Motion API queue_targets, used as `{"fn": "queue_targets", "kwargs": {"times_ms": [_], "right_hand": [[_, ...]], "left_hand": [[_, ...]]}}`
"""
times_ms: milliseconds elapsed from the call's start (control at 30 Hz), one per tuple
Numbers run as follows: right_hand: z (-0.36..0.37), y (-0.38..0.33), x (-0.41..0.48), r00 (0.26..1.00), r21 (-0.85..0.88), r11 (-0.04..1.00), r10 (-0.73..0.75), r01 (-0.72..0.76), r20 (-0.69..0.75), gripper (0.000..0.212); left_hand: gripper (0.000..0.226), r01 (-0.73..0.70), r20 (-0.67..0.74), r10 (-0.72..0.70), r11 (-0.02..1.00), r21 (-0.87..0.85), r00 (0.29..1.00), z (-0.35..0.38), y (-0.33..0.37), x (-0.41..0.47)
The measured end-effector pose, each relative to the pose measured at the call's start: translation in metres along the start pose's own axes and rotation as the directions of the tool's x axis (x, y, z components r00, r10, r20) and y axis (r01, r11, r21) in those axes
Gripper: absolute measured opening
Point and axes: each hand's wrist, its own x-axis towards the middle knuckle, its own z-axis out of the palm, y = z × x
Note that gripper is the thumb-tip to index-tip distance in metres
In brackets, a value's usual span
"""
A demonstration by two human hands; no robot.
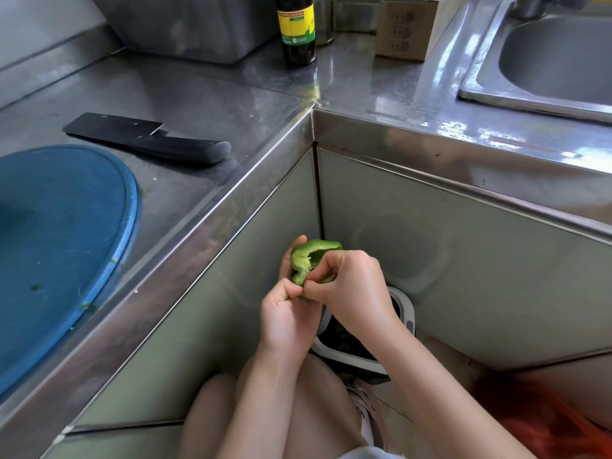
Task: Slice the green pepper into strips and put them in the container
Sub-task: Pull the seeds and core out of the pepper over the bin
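Observation:
A cut-open piece of green pepper [306, 260] is held low in front of the cabinet corner, above a white-rimmed bin [402, 304] on the floor. My left hand [286, 313] grips the pepper from below and behind. My right hand [351, 286] pinches at its pale inner side with curled fingers. A black cleaver [145, 137] lies flat on the steel counter, handle pointing right. The round blue cutting board [66, 233] sits at the left with a few green bits on it.
A dark sauce bottle [297, 31] with a yellow label stands at the back of the steel counter [205, 91], beside a cardboard box [405, 28] and a grey tub [192, 24]. A steel sink [559, 58] fills the upper right.

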Motion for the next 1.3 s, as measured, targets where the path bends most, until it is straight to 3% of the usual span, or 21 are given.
{"fn": "queue_targets", "kwargs": {"times_ms": [133,333,467,533,633,733,900,1000,1167,1300], "right_hand": [[0.001,0.01,0.003,0.999,0.091,0.995,0.045,-0.047,0.022,0.018],[0.007,0.024,0.002,0.984,0.349,0.921,0.154,-0.174,0.087,0.026],[0.0,0.028,0.001,0.981,0.561,0.806,0.176,-0.192,0.082,0.022],[-0.009,0.034,0.003,0.984,0.583,0.796,0.178,-0.163,0.031,0.021],[-0.02,0.053,0.012,0.978,0.49,0.859,0.2,-0.15,-0.053,0.018],[-0.018,0.078,0.023,0.977,0.202,0.963,0.199,-0.18,-0.081,0.019],[-0.003,0.106,0.04,0.992,-0.137,0.983,0.124,-0.126,-0.023,0.031],[0.006,0.122,0.048,0.992,-0.191,0.975,0.122,-0.111,0.044,0.038],[0.015,0.141,0.053,0.984,-0.207,0.969,0.158,-0.137,0.086,0.014],[0.016,0.147,0.051,0.993,-0.228,0.968,0.113,-0.103,0.03,0.036]], "left_hand": [[0.062,-0.009,-0.015,0.01,1.0,0.027,1.0,0.006,0.0,-0.002],[0.059,0.008,-0.163,0.01,0.994,0.109,0.987,0.01,0.001,-0.005],[0.056,-0.018,-0.193,0.019,1.0,0.006,0.981,0.008,0.002,0.001],[0.062,-0.051,-0.181,0.04,0.997,-0.056,0.983,0.004,0.002,0.004],[0.079,-0.066,-0.164,0.038,0.984,-0.167,0.986,-0.004,0.003,0.006],[0.08,-0.05,-0.13,0.017,0.965,-0.259,0.991,-0.005,0.004,0.005],[0.081,-0.033,-0.117,-0.004,0.949,-0.313,0.993,-0.001,0.006,0.003],[0.078,-0.021,-0.092,-0.008,0.951,-0.308,0.996,0.0,0.006,0.002],[0.077,-0.006,-0.08,-0.019,0.954,-0.3,0.997,-0.003,0.006,0.003],[0.078,-0.003,-0.085,-0.021,0.962,-0.273,0.996,-0.003,0.006,0.004]]}}
